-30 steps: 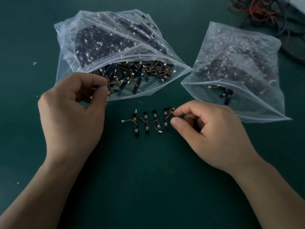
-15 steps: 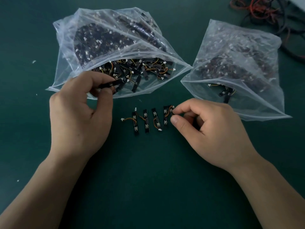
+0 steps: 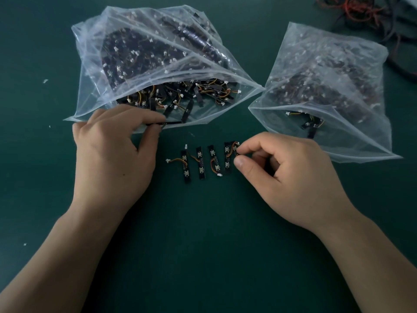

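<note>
**A:** Over to the left hand (image 3: 112,159) first: curled tight, pinching a thin black strip (image 3: 168,123) between thumb and forefinger, right at the open mouth of the big clear bag (image 3: 144,64).

**B:** Held about level, pointing right, at the bag's lower lip. Plenty more of the same heaped inside (black boards, orange wires, white plugs).

**A:** And on to the right hand (image 3: 286,177): fingers curled there too, thumb and forefinger nipping the rightmost strip (image 3: 234,148) near its top end.

**B:** Sitting at the end of a row of strips (image 3: 199,162), laid side by side on the green table (image 3: 203,256), between the two hands and just below the bag.

**A:** Off to the right, a second clear bag (image 3: 327,75), mouth open, a few pieces lying near the opening.

**B:** Beyond that, up in the top corner, a tangle of red and black cables (image 3: 365,14).
</note>
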The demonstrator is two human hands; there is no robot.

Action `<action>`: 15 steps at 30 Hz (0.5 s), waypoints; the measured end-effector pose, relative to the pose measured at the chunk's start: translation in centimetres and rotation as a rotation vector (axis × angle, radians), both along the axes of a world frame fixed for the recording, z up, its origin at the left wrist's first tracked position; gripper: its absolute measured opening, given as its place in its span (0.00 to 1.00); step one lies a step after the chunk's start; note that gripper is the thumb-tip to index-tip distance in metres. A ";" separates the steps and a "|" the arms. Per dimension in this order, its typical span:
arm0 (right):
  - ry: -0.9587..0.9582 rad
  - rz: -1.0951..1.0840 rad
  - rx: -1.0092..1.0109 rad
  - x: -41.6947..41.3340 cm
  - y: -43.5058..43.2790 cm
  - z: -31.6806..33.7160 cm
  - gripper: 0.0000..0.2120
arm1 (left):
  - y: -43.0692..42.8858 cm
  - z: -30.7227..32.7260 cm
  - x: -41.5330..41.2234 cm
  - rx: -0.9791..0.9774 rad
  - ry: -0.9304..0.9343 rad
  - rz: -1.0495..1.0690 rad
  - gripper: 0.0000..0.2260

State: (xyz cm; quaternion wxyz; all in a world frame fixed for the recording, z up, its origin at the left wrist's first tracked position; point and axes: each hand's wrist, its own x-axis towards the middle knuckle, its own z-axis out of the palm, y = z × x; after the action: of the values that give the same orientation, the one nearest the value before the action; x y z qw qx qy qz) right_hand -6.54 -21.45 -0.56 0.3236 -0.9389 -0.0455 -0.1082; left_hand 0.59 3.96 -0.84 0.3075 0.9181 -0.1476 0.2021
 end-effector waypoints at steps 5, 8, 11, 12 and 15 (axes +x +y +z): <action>0.001 0.001 -0.005 0.0 0.0 0.0 0.03 | -0.3 0.5 -0.1 -0.116 -0.062 -0.018 0.08; 0.001 -0.002 -0.010 0.0 0.1 0.0 0.03 | -0.3 0.5 -0.1 -0.107 -0.066 -0.033 0.08; 0.005 -0.003 -0.014 0.1 0.1 0.0 0.04 | -0.8 0.8 0.1 -0.064 -0.073 -0.057 0.08; 0.006 -0.005 -0.014 0.1 0.1 0.1 0.04 | -1.1 1.2 0.3 -0.047 -0.065 -0.055 0.09; 0.008 -0.008 -0.018 0.0 0.1 0.2 0.05 | -2.2 2.0 1.3 0.029 0.009 -0.014 0.10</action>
State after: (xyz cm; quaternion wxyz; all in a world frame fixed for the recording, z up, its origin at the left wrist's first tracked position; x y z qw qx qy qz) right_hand -6.55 -21.40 -0.39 0.3150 -0.9423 -0.0415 -0.1051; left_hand 1.89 1.77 1.19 0.2964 0.9222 -0.1555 0.1935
